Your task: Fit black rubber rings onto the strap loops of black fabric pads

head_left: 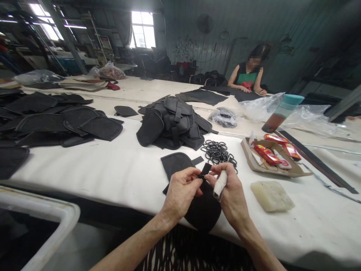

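Observation:
My left hand (180, 192) pinches the strap of a black padded piece (204, 210), whose rounded body hangs over the table's front edge. Beside it, my right hand (232, 195) grips the same strap (207, 169) between thumb and fingers. A white wrapping (220, 183) shows at that hand's fingers; whether it covers a finger or a tool I cannot tell. The fingers partly hide what lies at the strap. Just behind my hands are another black piece with a strap (176, 163) and a heap of black rings (218, 151).
A pile of black strapped pieces (172, 124) stands mid-table, with more black pieces (53, 120) at left. On the right are a cardboard tray (270, 171) of red packets, a pale block (272, 195) and a tilted bottle (282, 113). A co-worker (248, 75) sits across the table.

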`<state>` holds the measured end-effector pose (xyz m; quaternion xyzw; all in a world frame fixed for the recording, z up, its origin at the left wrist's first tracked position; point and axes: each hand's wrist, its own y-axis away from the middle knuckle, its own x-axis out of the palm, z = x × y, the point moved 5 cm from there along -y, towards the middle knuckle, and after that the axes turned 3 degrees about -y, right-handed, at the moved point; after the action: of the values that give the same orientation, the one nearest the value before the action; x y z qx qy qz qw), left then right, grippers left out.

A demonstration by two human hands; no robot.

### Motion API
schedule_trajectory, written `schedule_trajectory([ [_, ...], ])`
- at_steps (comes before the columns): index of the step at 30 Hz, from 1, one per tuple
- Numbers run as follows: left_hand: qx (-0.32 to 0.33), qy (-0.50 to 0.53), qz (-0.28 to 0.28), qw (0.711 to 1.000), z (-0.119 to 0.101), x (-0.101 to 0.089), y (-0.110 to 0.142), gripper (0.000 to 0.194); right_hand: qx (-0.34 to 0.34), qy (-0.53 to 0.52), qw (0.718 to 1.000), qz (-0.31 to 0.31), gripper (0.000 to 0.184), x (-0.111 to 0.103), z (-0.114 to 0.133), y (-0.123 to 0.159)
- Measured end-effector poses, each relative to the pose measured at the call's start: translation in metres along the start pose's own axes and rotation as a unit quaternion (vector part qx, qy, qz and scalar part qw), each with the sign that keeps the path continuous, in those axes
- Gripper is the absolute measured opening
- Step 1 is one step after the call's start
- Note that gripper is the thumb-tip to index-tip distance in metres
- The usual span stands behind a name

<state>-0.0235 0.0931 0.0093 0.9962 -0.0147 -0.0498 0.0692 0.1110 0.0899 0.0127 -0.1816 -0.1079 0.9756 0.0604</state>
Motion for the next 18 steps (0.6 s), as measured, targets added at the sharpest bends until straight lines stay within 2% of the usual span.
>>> schedule_trajectory([
  [4,0.006,0.012,-0.003,1.0,0.002,0.005,0.001,0.012,-0.009,-0.061,0.998,0.016,0.015,0.0,0.007,-0.004],
  [6,0.01,0.019,-0.003,1.0,0.003,0.005,0.003,0.013,-0.016,-0.061,0.998,0.011,0.016,-0.005,0.009,-0.008],
  [10,0.019,0.012,-0.043,0.999,0.003,-0.004,0.012,0.012,-0.025,-0.048,0.998,0.012,0.017,-0.017,0.014,-0.021],
  [11,0.004,0.024,-0.029,0.999,0.005,-0.004,0.014,0.013,-0.03,-0.044,0.998,0.017,0.017,-0.02,0.016,-0.025],
  [13,-0.08,0.088,0.061,0.991,0.013,0.001,0.017,0.026,-0.042,-0.04,0.998,0.035,0.018,-0.023,0.019,-0.029],
  [14,-0.143,0.133,0.121,0.973,0.019,0.006,0.019,0.033,-0.047,-0.041,0.997,0.047,0.017,-0.023,0.02,-0.03],
  [16,-0.262,0.218,0.207,0.917,0.028,0.014,0.024,0.045,-0.053,-0.043,0.995,0.076,0.016,-0.02,0.022,-0.026],
  [18,-0.327,0.277,0.237,0.872,0.032,0.017,0.026,0.051,-0.073,-0.026,0.991,0.108,0.011,-0.015,0.024,-0.015],
])
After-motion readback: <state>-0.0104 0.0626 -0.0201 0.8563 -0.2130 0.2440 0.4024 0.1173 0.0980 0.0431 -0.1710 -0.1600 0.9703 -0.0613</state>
